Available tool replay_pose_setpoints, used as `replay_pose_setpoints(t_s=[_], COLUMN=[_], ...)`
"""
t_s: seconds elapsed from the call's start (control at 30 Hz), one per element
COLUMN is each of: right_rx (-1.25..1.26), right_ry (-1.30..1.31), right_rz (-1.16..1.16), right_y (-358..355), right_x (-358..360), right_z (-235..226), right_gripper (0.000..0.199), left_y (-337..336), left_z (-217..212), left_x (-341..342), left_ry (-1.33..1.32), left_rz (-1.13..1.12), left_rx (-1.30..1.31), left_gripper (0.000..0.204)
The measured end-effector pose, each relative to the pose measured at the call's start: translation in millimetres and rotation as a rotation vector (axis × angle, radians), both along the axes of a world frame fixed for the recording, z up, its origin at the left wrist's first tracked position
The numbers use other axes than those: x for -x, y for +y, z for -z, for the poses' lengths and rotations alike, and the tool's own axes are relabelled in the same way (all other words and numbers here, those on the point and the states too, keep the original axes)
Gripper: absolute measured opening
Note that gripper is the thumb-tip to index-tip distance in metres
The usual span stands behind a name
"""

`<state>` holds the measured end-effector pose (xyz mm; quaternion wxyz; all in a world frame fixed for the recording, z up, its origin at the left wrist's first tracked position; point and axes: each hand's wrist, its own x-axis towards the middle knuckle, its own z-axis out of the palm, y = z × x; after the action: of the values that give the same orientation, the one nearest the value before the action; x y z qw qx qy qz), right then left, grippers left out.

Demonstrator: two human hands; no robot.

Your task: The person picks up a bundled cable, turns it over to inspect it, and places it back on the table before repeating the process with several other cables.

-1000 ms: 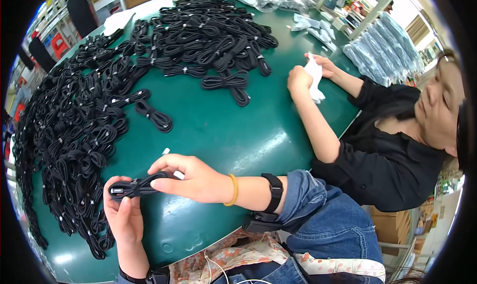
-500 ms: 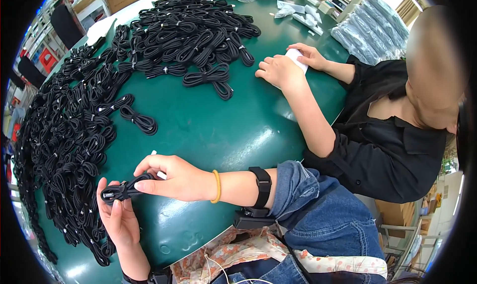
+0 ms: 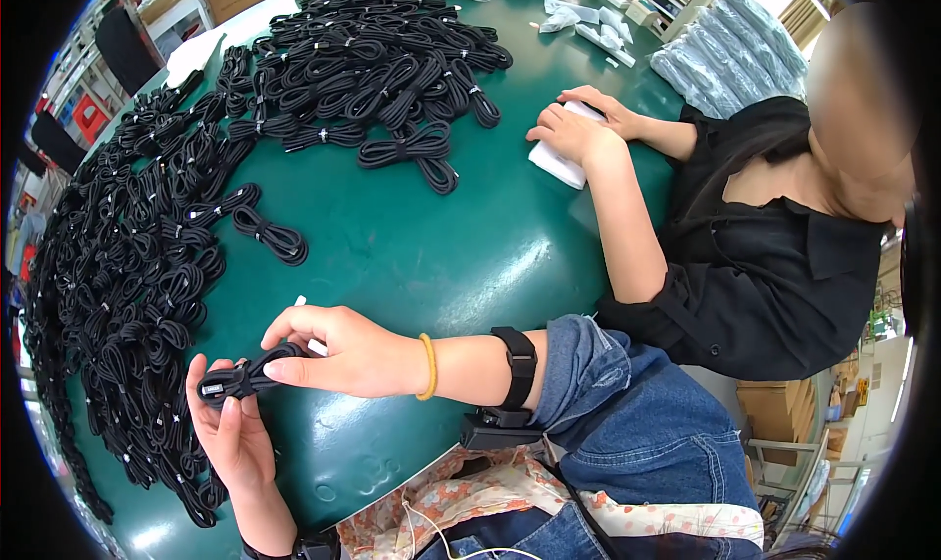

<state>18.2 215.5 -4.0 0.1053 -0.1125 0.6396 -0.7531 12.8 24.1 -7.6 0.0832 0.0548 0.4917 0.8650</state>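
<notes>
A coiled black cable (image 3: 223, 384) is held above the near left of the table, a pale connector showing at its left end. My left hand (image 3: 233, 431) grips that end between thumb and fingers, palm turned up. From the right, my right hand (image 3: 343, 352) pinches the coil's other end with thumb and fingertips. A small white piece (image 3: 317, 347) shows between the right fingers and juts out above them; most of it is hidden, so its kind is unclear. Left of both hands spreads a large heap of similar coiled cables (image 3: 147, 305).
Across the table, a person in black rests both hands on a white stack or box (image 3: 559, 163). Single cable coils (image 3: 270, 237) lie nearer the middle of the green table (image 3: 412, 256). Plastic-wrapped bundles (image 3: 725, 55) stand far right, beside white scraps (image 3: 603, 36).
My hands stay nearly still around the cable, the left fingers shifting slightly left. The other person's hands have moved slightly right, uncovering more of the white object.
</notes>
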Motion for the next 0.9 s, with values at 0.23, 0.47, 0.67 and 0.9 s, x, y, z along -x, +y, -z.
replay_pose_setpoints(t_s=[0.23, 0.47, 0.67, 0.9], right_rx=[0.003, 0.022, 0.061, 0.009], right_ry=[0.039, -0.008, -0.025, -0.003], right_rz=[0.034, 0.0, -0.005, -0.006], right_y=[-0.5, 0.8, 2.4, 3.2], right_x=[1.9, 2.3, 4.1, 3.0], right_z=[4.8, 3.7, 3.5, 5.6], right_gripper=[0.026, 0.027, 0.027, 0.024], left_y=[1.3, 0.6, 0.9, 2.5], left_z=[0.8, 0.8, 3.3, 1.8], left_x=[-1.4, -2.2, -1.6, -1.4], left_ry=[0.03, 0.053, 0.128, 0.167], left_rz=[-0.034, -0.05, -0.06, -0.048], left_rx=[0.045, 0.107, 0.187, 0.185], left_gripper=[0.054, 0.052, 0.047, 0.044])
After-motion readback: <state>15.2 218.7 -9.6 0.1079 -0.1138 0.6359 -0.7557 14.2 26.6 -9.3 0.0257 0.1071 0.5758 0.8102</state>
